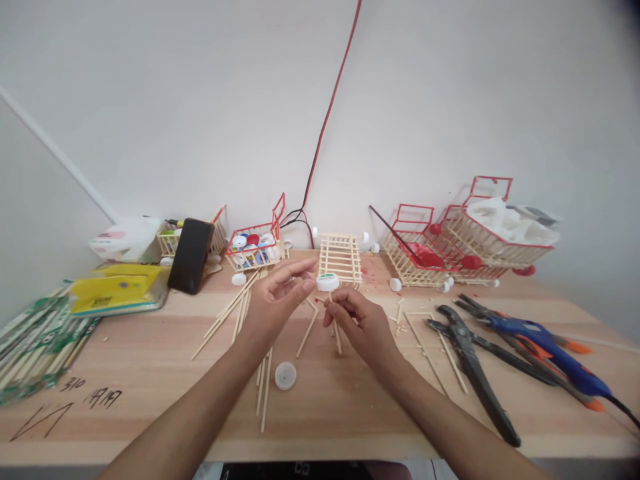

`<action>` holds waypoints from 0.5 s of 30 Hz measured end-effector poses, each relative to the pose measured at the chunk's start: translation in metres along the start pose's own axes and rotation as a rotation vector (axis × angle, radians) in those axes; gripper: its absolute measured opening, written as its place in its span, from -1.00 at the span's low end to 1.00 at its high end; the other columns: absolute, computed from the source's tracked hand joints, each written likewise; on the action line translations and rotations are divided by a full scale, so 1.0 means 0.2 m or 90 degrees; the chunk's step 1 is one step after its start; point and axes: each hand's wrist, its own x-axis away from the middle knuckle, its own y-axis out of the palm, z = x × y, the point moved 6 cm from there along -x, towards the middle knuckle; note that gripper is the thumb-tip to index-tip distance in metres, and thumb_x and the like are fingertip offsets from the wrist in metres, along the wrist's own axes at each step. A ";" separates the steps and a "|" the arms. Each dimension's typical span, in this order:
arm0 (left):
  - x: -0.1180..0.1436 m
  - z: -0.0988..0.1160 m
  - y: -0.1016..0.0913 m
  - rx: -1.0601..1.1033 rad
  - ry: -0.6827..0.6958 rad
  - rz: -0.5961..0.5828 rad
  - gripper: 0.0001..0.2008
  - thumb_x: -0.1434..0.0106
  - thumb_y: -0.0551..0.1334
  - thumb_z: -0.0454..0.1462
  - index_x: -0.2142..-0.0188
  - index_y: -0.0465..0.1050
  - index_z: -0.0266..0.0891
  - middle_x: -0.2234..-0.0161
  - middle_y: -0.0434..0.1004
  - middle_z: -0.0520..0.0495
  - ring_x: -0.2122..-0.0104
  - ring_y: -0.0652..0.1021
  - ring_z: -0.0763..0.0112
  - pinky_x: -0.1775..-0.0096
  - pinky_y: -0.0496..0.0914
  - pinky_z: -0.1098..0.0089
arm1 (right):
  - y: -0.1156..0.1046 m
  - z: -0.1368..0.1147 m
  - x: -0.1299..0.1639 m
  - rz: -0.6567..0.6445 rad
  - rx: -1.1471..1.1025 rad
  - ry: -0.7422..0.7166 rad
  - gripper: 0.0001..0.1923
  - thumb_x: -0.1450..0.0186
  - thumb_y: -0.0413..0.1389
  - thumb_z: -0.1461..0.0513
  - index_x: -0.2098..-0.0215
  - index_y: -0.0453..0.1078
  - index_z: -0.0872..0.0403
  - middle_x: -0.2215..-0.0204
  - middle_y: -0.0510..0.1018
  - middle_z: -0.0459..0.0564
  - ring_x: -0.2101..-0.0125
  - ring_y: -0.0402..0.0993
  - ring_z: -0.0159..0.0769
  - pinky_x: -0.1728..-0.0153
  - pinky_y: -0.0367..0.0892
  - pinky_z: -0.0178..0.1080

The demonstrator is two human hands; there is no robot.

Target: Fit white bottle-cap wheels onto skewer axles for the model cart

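Observation:
My left hand (278,298) is over the middle of the wooden table (150,373), fingers partly spread, its fingertips at a white bottle cap (328,282). My right hand (356,320) pinches a thin wooden stick (337,337) that stands nearly upright, with the cap at its upper end. Another white cap (285,375) lies flat on the table below my hands. Loose wooden sticks (235,313) lie scattered to the left and under my left wrist.
A small stick-built frame (341,257) stands behind the hands. Stick baskets with red handles (255,248) (475,240) line the wall. Black pliers (470,363) and a blue glue gun (545,350) lie right. A phone (190,255), yellow pack (117,288) and stick packets (35,340) sit left.

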 end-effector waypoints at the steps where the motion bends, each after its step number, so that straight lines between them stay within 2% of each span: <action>1: 0.00 -0.02 0.01 0.033 -0.026 -0.010 -0.64 -0.15 0.28 -0.23 0.03 0.46 -0.20 0.13 0.48 -0.14 0.16 0.49 0.32 0.19 0.42 0.37 | 0.00 0.00 0.00 0.000 -0.001 -0.001 -0.85 -0.33 0.00 0.16 0.36 0.31 0.03 0.53 0.51 -0.15 0.52 0.37 -0.42 0.47 0.17 -0.37; 6: 0.01 -0.04 0.07 0.149 -0.078 -0.056 -0.50 -0.10 0.33 -0.30 -0.06 0.36 -0.18 0.10 0.47 -0.13 0.19 0.52 0.35 0.17 0.44 0.38 | 0.00 0.00 0.00 -0.011 0.012 -0.002 -0.86 -0.33 0.00 0.16 0.34 0.32 0.02 0.53 0.51 -0.16 0.54 0.34 -0.43 0.50 0.14 -0.37; 15: 0.01 -0.05 0.06 0.134 -0.091 -0.038 -0.52 -0.11 0.31 -0.33 -0.05 0.34 -0.21 0.18 0.46 -0.09 0.22 0.51 0.39 0.22 0.45 0.44 | 0.02 0.01 0.00 -0.024 0.011 -0.002 -0.86 -0.33 -0.01 0.17 0.34 0.32 0.03 0.54 0.51 -0.14 0.53 0.37 -0.41 0.47 0.17 -0.37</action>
